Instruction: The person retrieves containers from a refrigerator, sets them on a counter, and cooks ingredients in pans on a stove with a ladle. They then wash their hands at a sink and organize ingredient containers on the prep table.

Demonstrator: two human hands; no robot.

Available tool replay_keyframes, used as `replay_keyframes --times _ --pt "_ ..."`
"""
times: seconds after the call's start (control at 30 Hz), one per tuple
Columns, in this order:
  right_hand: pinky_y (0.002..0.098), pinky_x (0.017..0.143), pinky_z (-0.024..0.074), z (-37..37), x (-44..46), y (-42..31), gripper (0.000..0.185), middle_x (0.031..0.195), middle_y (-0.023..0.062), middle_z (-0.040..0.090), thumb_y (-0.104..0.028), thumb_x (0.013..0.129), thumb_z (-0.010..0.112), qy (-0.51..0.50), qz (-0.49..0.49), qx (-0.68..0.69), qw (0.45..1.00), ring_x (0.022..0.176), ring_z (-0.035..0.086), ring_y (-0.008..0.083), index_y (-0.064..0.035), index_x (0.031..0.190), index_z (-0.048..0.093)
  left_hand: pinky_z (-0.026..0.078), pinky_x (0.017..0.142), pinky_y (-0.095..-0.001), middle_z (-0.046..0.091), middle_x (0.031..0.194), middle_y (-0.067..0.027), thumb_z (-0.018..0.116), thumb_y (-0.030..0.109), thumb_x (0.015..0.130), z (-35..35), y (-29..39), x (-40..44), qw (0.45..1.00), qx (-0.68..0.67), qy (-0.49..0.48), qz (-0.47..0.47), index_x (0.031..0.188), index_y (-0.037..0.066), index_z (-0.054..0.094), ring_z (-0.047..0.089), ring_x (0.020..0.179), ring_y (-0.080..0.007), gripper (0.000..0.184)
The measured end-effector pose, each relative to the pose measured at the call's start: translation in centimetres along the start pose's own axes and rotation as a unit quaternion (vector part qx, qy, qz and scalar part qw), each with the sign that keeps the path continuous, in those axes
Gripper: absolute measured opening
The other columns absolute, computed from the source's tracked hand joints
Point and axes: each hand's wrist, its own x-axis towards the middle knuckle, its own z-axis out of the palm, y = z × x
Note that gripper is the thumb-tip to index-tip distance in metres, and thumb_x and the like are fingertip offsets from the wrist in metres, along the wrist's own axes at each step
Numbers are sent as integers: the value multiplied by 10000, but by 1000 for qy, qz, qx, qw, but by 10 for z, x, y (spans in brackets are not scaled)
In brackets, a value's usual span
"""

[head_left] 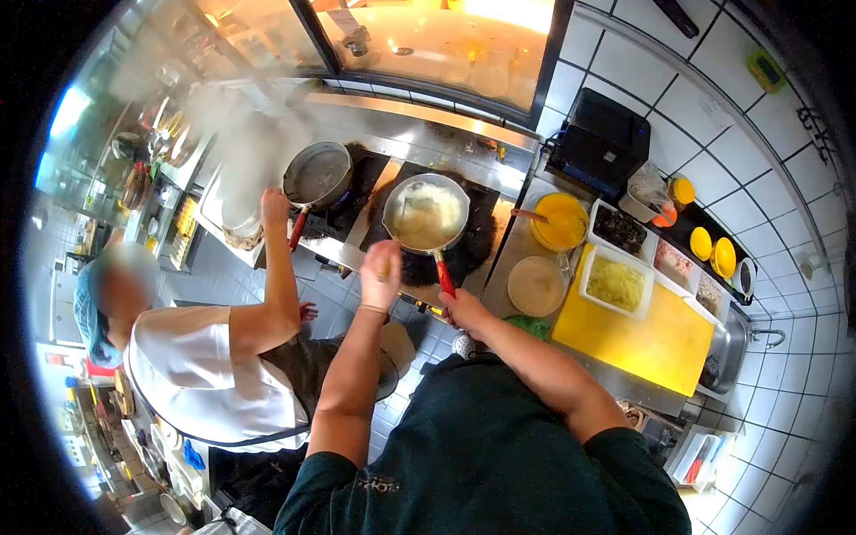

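Note:
My right hand [464, 310] is closed around the red handle of a frying pan [439, 254] on the stove. Creamy, pale yellow food [430, 211] lies inside the pan. My left hand [382, 269] is raised just in front of the pan's near left rim, its fingers closed on a thin yellowish utensil handle. Blur hides the rest of that utensil. To my right, a bowl of yellow liquid [560, 221] with a brown-handled tool in it stands by a round beige bowl [536, 285].
At left, a co-worker [209, 374] reaches toward a second red-handled pan [317, 172] and a steaming pot [241, 218]. A yellow cutting board [637, 352] lies at right, beside white trays of pale green shreds [617, 282] and dark food [619, 230]. A sink [733, 343] adjoins it.

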Motion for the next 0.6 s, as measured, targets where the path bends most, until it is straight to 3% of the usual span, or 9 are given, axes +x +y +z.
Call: replay_keyframes --times 0.1,0.13,0.23,0.37,0.4,0.47,0.5,0.53,0.6 --pt "314 476 409 -2 8 5 330 745 55 586 -384 1033 536 0 -15 -46 999 557 532 150 -65 953 553 586 814 -419 649 1175 -211 659 10 824 -3 22 -6 972 101 -193 92 1113 25 683 687 950 -384 290" --pt "315 477 411 -2 10 5 333 743 57 587 -385 1033 536 1 -13 -40 999 558 533 152 -63 953 556 591 785 -414 647 1169 -229 689 26 809 -12 35 0 966 91 -204 132 1152 21 670 695 932 -378 344" --pt "330 496 433 -4 12 7 339 754 67 603 -388 1029 535 5 -4 -34 999 583 554 167 -55 978 570 590 786 -417 641 1183 -235 702 53 817 -37 71 11 960 52 -251 112 1155 6 671 697 924 -374 342" --pt "344 527 471 -7 19 13 338 784 72 624 -386 1018 534 2 -2 -44 999 614 582 188 -52 1030 585 592 788 -411 686 1041 -219 684 13 846 -58 103 9 986 -29 -159 52 1058 -16 703 697 924 -376 215" --pt "339 526 472 -8 20 14 334 782 68 622 -385 1015 536 0 -6 -43 999 606 576 187 -55 1033 583 592 792 -388 715 999 -199 662 8 888 -59 99 7 990 -23 -120 68 1047 -30 705 721 922 -310 169" --pt "321 503 436 -6 17 11 331 798 63 602 -397 1018 541 -6 6 -20 1000 591 543 158 -67 1021 553 595 808 -370 726 1011 -179 639 37 934 -39 56 -21 979 -141 -37 -144 1046 -52 699 725 926 -268 155" --pt "312 491 418 -5 14 9 331 805 61 592 -404 1019 544 -9 11 -10 1000 584 526 144 -73 1016 538 596 816 -361 731 1017 -169 628 52 957 -33 42 -31 949 -197 7 -247 1046 -63 697 728 928 -247 161" --pt "311 490 416 -5 11 7 328 802 59 589 -402 1020 543 -12 12 -8 1000 582 524 142 -74 1013 537 598 850 -354 715 1050 -161 592 111 1008 -37 50 -23 873 -334 36 -354 1086 -93 673 721 948 -241 232" --pt "309 486 411 -5 7 0 321 794 54 582 -398 1022 540 -17 13 -5 1000 580 521 140 -78 1008 536 599 863 -363 701 1067 -175 578 119 1020 -27 28 -26 838 -381 110 -375 1122 -105 651 721 953 -266 257"
